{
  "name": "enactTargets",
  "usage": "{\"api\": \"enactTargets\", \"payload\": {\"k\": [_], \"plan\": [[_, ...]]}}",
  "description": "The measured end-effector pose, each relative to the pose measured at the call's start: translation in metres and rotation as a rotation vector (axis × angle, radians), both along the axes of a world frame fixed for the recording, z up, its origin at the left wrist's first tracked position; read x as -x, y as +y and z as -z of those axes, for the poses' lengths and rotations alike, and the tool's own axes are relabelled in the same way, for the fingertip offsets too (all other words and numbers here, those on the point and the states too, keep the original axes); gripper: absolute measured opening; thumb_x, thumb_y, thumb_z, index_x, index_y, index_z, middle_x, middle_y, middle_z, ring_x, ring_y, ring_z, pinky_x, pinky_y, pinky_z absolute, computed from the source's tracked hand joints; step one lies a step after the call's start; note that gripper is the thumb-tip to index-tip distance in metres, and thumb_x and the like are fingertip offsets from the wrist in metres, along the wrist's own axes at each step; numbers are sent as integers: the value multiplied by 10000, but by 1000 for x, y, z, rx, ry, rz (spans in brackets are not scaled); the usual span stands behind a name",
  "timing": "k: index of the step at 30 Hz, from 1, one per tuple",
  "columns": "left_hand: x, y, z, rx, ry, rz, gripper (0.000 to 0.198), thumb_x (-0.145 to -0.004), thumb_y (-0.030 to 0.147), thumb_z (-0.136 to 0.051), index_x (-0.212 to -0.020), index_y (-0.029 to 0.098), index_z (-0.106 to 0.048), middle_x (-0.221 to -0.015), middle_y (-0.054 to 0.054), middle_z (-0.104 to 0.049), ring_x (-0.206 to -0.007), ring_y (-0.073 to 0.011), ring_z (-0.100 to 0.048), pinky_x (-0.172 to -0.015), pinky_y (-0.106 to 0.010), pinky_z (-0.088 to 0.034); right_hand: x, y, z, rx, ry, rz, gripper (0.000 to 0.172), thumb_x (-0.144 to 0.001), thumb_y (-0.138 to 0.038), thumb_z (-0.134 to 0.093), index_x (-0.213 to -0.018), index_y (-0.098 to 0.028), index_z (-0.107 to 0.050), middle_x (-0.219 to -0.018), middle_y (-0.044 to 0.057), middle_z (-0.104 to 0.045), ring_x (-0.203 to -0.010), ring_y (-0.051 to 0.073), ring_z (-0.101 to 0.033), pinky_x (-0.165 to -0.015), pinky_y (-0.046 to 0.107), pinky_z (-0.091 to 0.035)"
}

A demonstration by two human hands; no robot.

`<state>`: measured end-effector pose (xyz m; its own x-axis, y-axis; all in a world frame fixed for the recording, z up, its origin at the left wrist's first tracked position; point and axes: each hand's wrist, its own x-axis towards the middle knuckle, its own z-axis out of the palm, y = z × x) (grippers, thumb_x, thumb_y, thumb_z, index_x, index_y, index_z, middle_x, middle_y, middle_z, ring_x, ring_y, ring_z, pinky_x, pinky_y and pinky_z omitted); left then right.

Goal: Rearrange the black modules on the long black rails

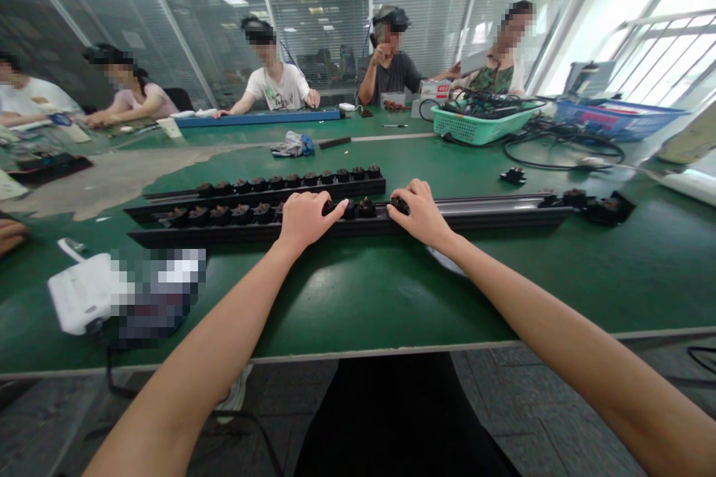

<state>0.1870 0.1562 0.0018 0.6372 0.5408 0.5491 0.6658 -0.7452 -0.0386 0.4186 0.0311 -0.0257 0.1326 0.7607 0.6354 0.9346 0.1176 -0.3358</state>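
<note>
A long black metal channel [492, 218] lies across the table in front of me, with a row of round black socket modules [240, 213] in its left part. My left hand [305, 220] curls over this row, thumb and fingers closed around a socket module [349, 209]. To its right, my right hand [418, 212] pinches another black socket module [398, 205] at the channel; its fingertips are partly hidden. Between the hands a single module [366, 207] shows in the channel. The channel's right part shows a bare, shiny inside.
Behind lies a second channel [358, 186] holding several modules. Loose black modules [607, 207] lie at the right end, one more [513, 176] farther back. A green basket [481, 127] of cables, gloves [292, 144] and a white device [83, 294] are on the table. Several people sit opposite.
</note>
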Motion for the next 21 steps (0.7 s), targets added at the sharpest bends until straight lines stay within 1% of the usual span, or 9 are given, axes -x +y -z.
{"api": "enactTargets", "payload": {"k": [11,21], "plan": [[0,1,1,-3,-2,-7,619,-972,681,-320,-873,206,-705,-856,-116,-740,-870,-286,-678,-833,-408,-441,0,0,0,-2,-1,11,202,-900,-350,-544,-960,-205,-672,-973,109,-473,-1002,282,-458,-951,481,-440],[0,1,1,6,-18,19,626,-975,679,-317,-870,201,-709,-823,-118,-727,-843,-287,-676,-835,-418,-441,-3,-2,-1,-10,-26,49,193,-886,-345,-555,-929,-206,-682,-953,107,-472,-988,284,-460,-937,477,-452]]}}
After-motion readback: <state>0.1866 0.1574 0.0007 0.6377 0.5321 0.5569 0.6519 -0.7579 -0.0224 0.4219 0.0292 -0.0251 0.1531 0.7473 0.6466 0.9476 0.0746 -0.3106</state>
